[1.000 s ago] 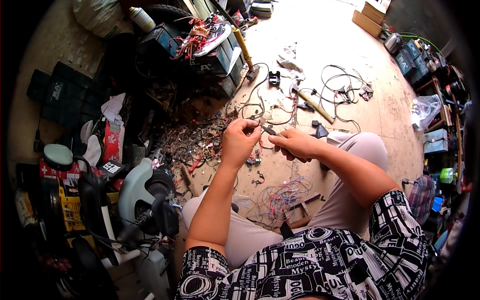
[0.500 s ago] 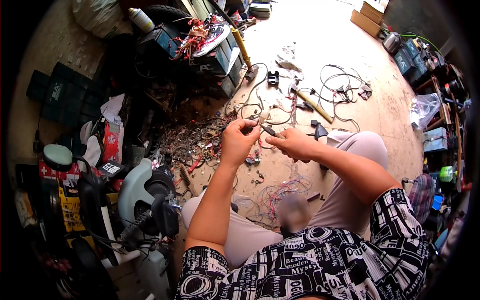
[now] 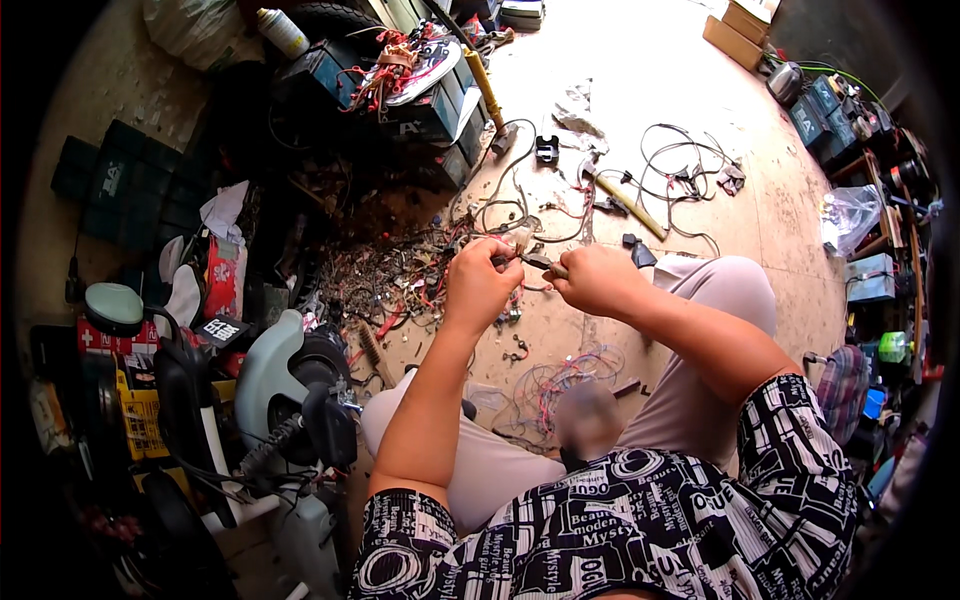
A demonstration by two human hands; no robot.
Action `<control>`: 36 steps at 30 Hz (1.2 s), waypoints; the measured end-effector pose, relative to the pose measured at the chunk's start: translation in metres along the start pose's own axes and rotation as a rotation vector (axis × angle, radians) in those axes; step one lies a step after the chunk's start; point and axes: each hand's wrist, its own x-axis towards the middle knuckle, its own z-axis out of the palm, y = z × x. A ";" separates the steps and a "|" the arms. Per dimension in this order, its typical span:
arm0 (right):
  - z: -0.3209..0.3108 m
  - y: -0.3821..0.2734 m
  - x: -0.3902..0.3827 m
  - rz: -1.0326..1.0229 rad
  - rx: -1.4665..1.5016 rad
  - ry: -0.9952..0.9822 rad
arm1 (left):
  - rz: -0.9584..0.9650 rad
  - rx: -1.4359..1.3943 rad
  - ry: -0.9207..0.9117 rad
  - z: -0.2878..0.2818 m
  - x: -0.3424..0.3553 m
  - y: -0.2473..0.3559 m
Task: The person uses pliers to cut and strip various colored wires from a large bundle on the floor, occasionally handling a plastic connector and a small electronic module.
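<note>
Dark metal pliers (image 3: pixel 537 262) sit gripped in the closed right hand (image 3: pixel 597 280), jaws toward the left hand (image 3: pixel 480 283), which pinches a thin pale wire end (image 3: pixel 519 240); both hover over the sandy floor (image 3: pixel 640 90), beside a tangled heap of scrap wires (image 3: pixel 400 270)
</note>
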 end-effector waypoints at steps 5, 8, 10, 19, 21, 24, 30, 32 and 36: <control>0.002 0.003 0.010 0.070 0.224 -0.090 | -0.322 -0.621 -0.038 0.000 0.002 -0.001; 0.000 0.001 0.010 0.079 0.425 -0.191 | -0.483 -1.130 -0.170 -0.008 0.003 0.000; 0.002 0.002 0.010 0.063 0.502 -0.219 | -0.653 -1.458 -0.287 -0.013 0.000 0.008; -0.017 -0.006 0.004 0.121 0.812 -0.549 | -0.522 -1.339 -0.307 -0.019 -0.004 0.008; -0.016 -0.008 0.003 0.081 0.827 -0.507 | -0.518 -1.297 -0.273 -0.018 -0.005 0.007; -0.001 -0.003 0.007 0.074 0.878 -0.477 | -0.461 -1.044 -0.142 -0.014 -0.006 0.005; -0.009 -0.006 0.004 0.131 0.763 -0.500 | -0.310 -0.732 -0.016 -0.010 -0.008 0.003; -0.007 -0.006 0.004 0.119 0.745 -0.474 | -0.276 -0.629 0.004 -0.009 -0.009 0.003; -0.007 -0.005 0.004 0.091 0.668 -0.416 | -0.252 -0.593 0.018 -0.008 -0.009 0.004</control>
